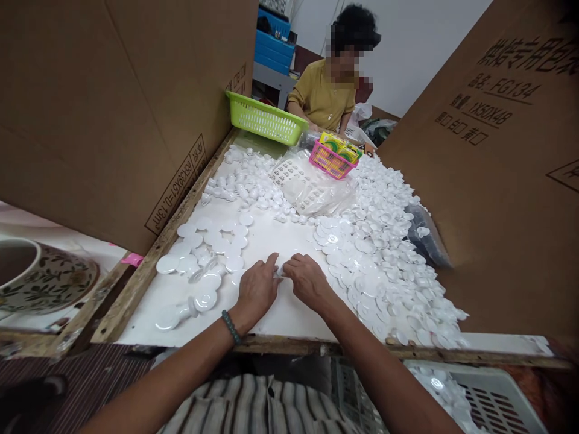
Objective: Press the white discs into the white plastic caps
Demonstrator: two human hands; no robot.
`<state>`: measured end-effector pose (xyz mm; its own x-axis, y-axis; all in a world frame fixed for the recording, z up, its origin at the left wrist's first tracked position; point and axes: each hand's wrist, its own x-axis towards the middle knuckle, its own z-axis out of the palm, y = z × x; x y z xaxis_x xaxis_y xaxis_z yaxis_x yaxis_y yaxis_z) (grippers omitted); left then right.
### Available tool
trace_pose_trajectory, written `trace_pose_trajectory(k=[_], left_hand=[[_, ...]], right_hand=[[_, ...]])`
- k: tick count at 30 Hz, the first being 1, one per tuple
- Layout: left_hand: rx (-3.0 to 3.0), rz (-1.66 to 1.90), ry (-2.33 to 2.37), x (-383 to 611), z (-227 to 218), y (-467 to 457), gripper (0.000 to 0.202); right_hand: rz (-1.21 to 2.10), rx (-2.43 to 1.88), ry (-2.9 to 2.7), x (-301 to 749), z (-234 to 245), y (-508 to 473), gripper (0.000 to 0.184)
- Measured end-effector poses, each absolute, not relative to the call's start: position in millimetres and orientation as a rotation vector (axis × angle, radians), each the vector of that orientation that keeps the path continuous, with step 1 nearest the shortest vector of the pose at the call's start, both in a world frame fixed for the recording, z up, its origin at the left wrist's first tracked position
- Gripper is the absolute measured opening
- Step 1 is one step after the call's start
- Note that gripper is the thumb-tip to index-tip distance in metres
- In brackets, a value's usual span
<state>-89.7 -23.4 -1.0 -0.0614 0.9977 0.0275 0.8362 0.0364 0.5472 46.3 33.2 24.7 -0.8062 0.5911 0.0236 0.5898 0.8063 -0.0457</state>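
My left hand (257, 286) and my right hand (308, 279) meet near the front of the white tabletop (289, 313). Their fingers pinch a small white plastic piece (279, 272) between them; most of it is hidden by the fingertips. Left of my left hand lie glossy white discs (217, 244), spread out and partly overlapping. Closer to the front edge, a few white pieces (181, 310) with a stem or knob rest together. Beside my right hand, a broad heap of white discs (362, 271) covers the right of the table.
Tall cardboard boxes (113, 108) wall in both sides. Toward the back are a clear plastic bag (312, 187), a pink basket (332, 161) with yellow packets and a green basket (266, 120). A person (330, 96) in yellow sits beyond. A crate (493, 392) stands below, right.
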Motion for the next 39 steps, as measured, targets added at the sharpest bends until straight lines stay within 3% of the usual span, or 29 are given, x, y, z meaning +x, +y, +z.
trace_pose_trajectory(k=[8, 13, 16, 18, 20, 26, 31, 39], left_hand=[[1.875, 0.654, 1.896, -95, -2, -25, 0.048], [1.77, 0.829, 1.799, -108, 5, -27, 0.045], [1.634, 0.869, 1.629, -107, 18, -25, 0.032], [1.565, 0.815, 1.591, -101, 26, -22, 0.022], [1.544, 0.744, 1.635, -93, 28, -20, 0.016], [1.53, 0.702, 1.743, -75, 14, -20, 0.011], [1.277, 0.783, 1.579, -74, -1, -23, 0.018], [0.881, 0.833, 1.351, -77, -11, -24, 0.026]], right_hand=[[0.084, -0.968, -2.856, 48, 14, 28, 0.024], [0.753, -1.262, -2.192, 60, 8, 16, 0.017], [1.29, -1.345, -1.743, 59, 7, 4, 0.02], [1.438, -1.364, -1.612, 58, 5, -3, 0.018], [1.363, -1.418, -1.654, 60, 4, -8, 0.015], [0.669, -1.361, -2.107, 84, 12, -19, 0.015], [0.533, -1.275, -2.351, 88, 14, -26, 0.03], [0.678, -1.324, -2.334, 85, 8, -12, 0.016]])
